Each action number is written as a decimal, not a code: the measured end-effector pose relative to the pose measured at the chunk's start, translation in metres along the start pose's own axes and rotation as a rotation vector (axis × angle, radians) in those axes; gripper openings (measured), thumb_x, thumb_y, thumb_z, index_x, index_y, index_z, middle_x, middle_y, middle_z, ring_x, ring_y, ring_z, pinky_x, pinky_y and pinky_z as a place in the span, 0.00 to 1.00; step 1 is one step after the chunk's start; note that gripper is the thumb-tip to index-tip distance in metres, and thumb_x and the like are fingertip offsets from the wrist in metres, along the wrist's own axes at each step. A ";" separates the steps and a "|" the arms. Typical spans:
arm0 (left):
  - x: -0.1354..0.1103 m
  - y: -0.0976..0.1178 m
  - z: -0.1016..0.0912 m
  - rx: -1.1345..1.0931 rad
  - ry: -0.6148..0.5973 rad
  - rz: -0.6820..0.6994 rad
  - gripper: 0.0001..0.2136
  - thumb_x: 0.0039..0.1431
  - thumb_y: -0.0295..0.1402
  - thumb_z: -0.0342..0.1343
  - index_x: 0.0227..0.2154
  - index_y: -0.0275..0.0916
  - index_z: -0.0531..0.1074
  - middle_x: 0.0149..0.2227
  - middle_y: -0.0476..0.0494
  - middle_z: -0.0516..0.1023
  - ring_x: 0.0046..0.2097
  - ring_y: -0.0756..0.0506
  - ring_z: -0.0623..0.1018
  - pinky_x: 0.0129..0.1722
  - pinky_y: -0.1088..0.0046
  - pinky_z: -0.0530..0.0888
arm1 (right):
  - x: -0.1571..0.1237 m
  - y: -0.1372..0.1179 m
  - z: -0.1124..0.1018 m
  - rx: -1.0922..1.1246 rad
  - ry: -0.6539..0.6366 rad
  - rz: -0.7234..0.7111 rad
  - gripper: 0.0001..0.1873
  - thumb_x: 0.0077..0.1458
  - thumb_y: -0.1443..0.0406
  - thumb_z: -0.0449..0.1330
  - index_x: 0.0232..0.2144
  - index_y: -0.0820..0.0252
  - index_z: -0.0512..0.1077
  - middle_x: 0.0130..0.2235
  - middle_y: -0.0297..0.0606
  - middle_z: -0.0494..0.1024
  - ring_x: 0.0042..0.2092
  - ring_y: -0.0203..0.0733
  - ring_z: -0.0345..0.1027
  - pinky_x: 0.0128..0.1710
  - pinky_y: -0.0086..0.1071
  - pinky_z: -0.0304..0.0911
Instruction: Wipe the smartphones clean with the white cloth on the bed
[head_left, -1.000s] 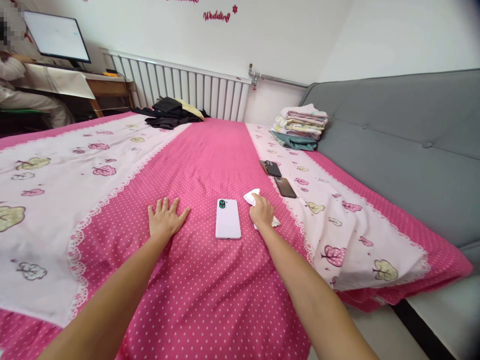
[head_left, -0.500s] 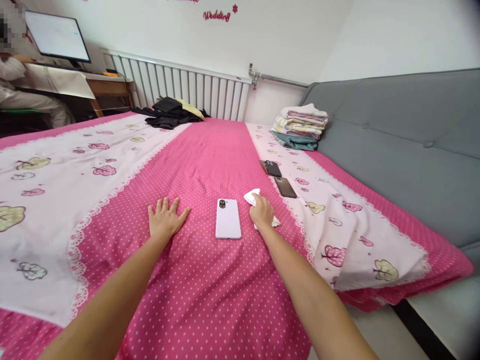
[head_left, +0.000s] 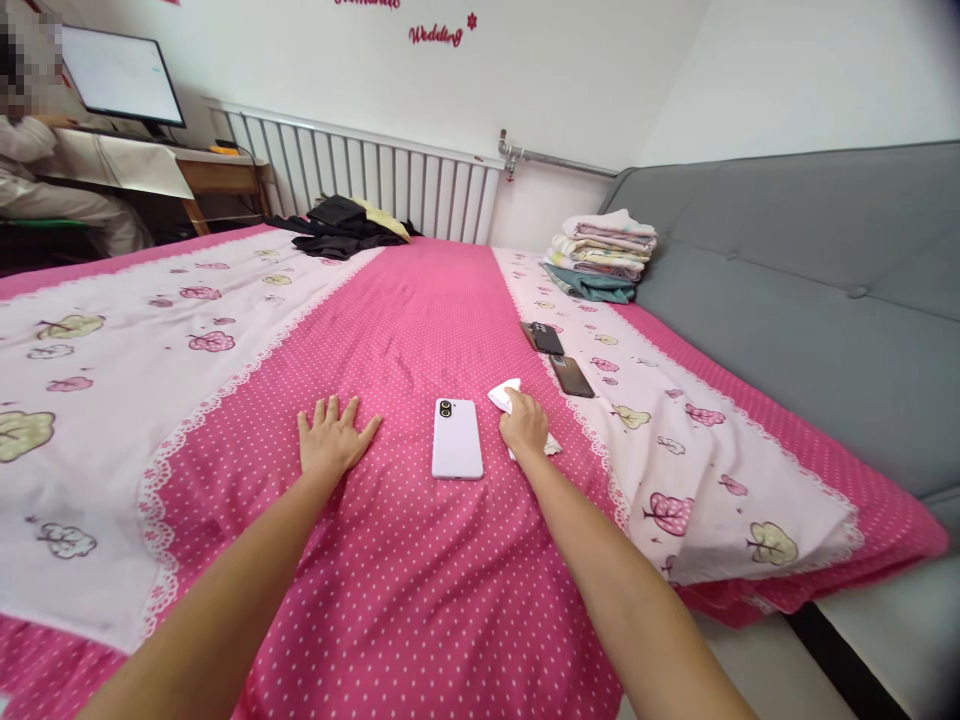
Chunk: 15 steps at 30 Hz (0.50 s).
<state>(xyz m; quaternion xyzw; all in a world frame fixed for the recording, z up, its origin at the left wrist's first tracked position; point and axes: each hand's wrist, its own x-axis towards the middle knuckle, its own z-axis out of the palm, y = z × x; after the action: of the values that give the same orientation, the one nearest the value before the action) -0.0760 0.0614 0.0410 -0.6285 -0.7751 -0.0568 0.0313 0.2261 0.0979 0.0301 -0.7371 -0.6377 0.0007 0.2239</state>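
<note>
A pale pink phone [head_left: 457, 439] lies face down on the pink dotted bedsheet [head_left: 420, 580], between my two hands. My left hand [head_left: 331, 437] rests flat on the sheet to the phone's left, fingers spread, holding nothing. My right hand [head_left: 524, 423] sits just right of the phone, fingers closed over a white tissue [head_left: 504, 394] that sticks out beyond and beside the hand.
Two dark phones [head_left: 546, 337] [head_left: 571, 376] lie further right on the white patterned strip. Folded towels [head_left: 602, 254] are stacked by the grey sofa back [head_left: 810, 290]. Dark clothes [head_left: 339, 226] lie at the far edge by the radiator. A person sits at a desk with a monitor [head_left: 124, 76], far left.
Both hands, the phone and the tissue stay where they were. The green glow at the phone's camera lenses a second ago is gone.
</note>
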 end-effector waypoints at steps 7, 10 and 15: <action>-0.001 0.000 0.001 -0.008 0.011 0.002 0.37 0.58 0.58 0.28 0.64 0.40 0.50 0.67 0.35 0.49 0.67 0.33 0.49 0.63 0.48 0.45 | 0.000 0.000 0.001 -0.007 0.010 -0.006 0.27 0.55 0.71 0.50 0.57 0.53 0.64 0.49 0.41 0.72 0.50 0.45 0.63 0.49 0.34 0.54; 0.000 -0.001 0.001 -0.010 0.010 0.001 0.38 0.58 0.58 0.28 0.64 0.40 0.50 0.67 0.34 0.49 0.67 0.33 0.49 0.63 0.47 0.45 | 0.000 0.000 0.001 -0.008 0.015 -0.008 0.27 0.56 0.71 0.49 0.57 0.53 0.64 0.48 0.42 0.72 0.50 0.45 0.63 0.49 0.34 0.54; 0.001 -0.002 0.004 -0.009 0.006 0.002 0.38 0.58 0.59 0.28 0.65 0.40 0.49 0.67 0.35 0.49 0.67 0.33 0.48 0.63 0.47 0.45 | 0.000 0.000 0.001 -0.007 0.015 -0.008 0.27 0.56 0.71 0.50 0.57 0.52 0.64 0.48 0.41 0.72 0.50 0.45 0.62 0.49 0.34 0.54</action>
<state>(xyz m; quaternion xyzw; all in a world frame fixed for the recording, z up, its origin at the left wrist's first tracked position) -0.0779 0.0621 0.0373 -0.6291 -0.7742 -0.0623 0.0309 0.2260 0.0981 0.0289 -0.7351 -0.6391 -0.0077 0.2261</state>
